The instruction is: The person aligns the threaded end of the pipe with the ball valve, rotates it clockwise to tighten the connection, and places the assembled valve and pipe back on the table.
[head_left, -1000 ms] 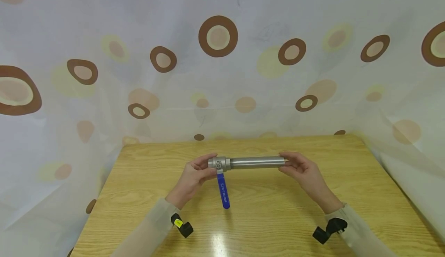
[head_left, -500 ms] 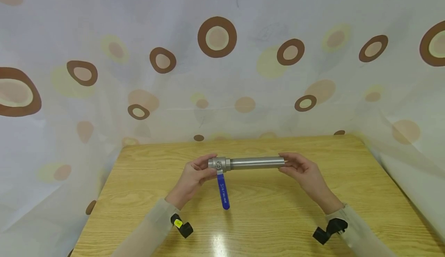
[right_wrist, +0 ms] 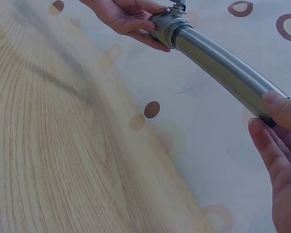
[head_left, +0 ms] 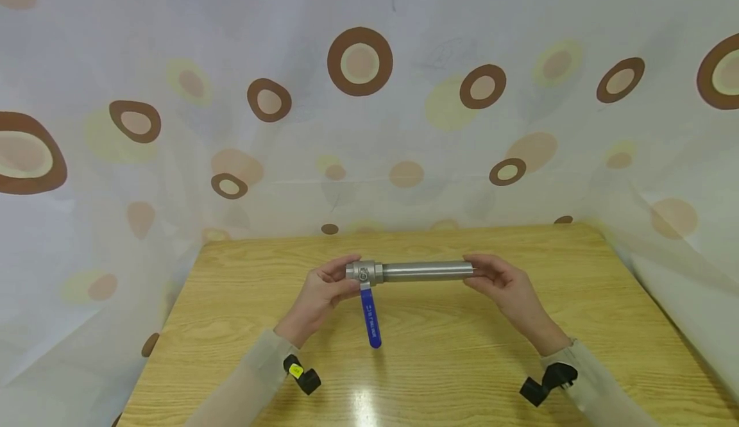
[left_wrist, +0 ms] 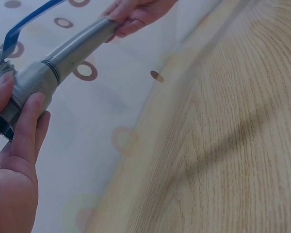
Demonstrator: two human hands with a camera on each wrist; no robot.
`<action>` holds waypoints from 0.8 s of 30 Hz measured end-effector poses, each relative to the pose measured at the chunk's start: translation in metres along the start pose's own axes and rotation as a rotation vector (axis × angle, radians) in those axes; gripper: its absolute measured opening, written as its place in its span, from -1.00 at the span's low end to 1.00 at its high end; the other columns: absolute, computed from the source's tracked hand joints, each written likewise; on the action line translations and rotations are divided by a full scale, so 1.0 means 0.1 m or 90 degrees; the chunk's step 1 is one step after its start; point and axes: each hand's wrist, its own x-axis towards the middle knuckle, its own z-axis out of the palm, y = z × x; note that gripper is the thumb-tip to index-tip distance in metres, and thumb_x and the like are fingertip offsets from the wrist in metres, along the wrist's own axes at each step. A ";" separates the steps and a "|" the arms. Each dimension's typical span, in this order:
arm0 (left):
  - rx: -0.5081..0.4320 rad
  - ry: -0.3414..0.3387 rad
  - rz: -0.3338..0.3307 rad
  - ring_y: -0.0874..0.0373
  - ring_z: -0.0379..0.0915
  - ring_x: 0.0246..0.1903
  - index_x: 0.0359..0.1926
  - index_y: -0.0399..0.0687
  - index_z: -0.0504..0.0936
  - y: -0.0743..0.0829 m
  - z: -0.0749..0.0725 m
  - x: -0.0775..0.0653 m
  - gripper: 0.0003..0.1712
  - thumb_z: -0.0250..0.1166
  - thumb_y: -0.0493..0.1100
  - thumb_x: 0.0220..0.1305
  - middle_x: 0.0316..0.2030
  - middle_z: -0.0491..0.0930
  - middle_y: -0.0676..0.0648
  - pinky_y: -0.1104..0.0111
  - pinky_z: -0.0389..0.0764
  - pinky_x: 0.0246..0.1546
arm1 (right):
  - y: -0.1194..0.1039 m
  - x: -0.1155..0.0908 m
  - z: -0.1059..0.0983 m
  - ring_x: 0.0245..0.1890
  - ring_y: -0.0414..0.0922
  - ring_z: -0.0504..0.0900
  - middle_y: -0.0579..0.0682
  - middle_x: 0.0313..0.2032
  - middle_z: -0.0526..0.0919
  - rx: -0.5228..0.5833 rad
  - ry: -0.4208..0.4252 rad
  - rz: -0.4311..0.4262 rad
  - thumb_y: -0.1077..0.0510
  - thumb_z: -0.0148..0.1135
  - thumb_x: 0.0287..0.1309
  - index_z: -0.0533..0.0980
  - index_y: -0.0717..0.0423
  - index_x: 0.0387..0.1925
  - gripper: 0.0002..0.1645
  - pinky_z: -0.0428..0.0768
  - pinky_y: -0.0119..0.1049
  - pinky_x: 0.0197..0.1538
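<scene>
A metal ball valve [head_left: 366, 273] with a blue lever handle [head_left: 371, 318] is joined to a straight steel pipe [head_left: 427, 270], and both are held level above the table. My left hand [head_left: 316, 299] grips the valve body at its outer end, thumb in front and fingers behind. At the pipe's far end, my right hand [head_left: 512, 295] pinches the tip between thumb and fingers. The handle points down toward me in the head view. A band of thread [left_wrist: 51, 72] shows where the pipe meets the valve in the left wrist view.
A wood-grain table [head_left: 462, 363] lies below the hands, and the pipe's shadow [left_wrist: 223, 145] falls on it. White sheeting [head_left: 369, 132] with brown and yellow spots hangs behind and at both sides. Each wrist carries a black camera mount [head_left: 303, 376].
</scene>
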 end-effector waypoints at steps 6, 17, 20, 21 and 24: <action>-0.002 -0.004 0.001 0.05 0.56 0.13 0.25 -0.04 0.68 0.00 -0.01 -0.01 -0.46 0.27 -0.51 0.32 0.14 0.69 0.00 0.21 0.72 0.14 | -0.02 -0.01 0.01 -0.08 -0.33 0.71 -0.28 -0.06 0.72 -0.047 0.013 0.009 0.24 0.28 0.43 0.52 0.26 0.32 -0.52 0.72 -0.46 0.00; 0.010 -0.006 0.007 0.05 0.59 0.11 0.33 -0.16 0.60 -0.02 -0.03 0.00 -0.42 0.27 -0.52 0.32 0.15 0.68 -0.03 0.20 0.72 0.13 | -0.02 0.00 0.03 -0.07 -0.32 0.71 -0.25 -0.04 0.71 -0.010 0.009 0.006 0.31 0.29 0.39 0.50 0.31 0.30 -0.52 0.73 -0.44 0.00; 0.013 -0.003 0.007 0.05 0.59 0.11 0.33 -0.17 0.59 -0.01 -0.03 0.00 -0.42 0.26 -0.53 0.32 0.15 0.68 -0.03 0.21 0.72 0.12 | -0.04 0.00 0.03 -0.07 -0.33 0.72 -0.27 -0.05 0.73 -0.021 0.015 0.017 0.27 0.29 0.41 0.50 0.36 0.29 -0.51 0.73 -0.45 -0.01; 0.013 -0.002 0.007 0.05 0.59 0.11 0.32 -0.14 0.61 -0.01 -0.03 0.00 -0.42 0.26 -0.53 0.32 0.15 0.68 -0.04 0.21 0.72 0.12 | -0.04 0.00 0.03 -0.07 -0.33 0.71 -0.27 -0.05 0.73 -0.022 0.014 0.016 0.27 0.29 0.41 0.50 0.37 0.30 -0.51 0.72 -0.46 0.00; 0.011 0.000 0.005 0.05 0.59 0.11 0.31 -0.14 0.62 -0.01 -0.02 0.00 -0.43 0.26 -0.53 0.32 0.15 0.68 -0.04 0.21 0.72 0.13 | -0.05 0.00 0.02 -0.05 -0.33 0.71 -0.25 0.00 0.71 -0.004 0.001 0.002 0.32 0.27 0.40 0.49 0.32 0.33 -0.49 0.72 -0.46 0.01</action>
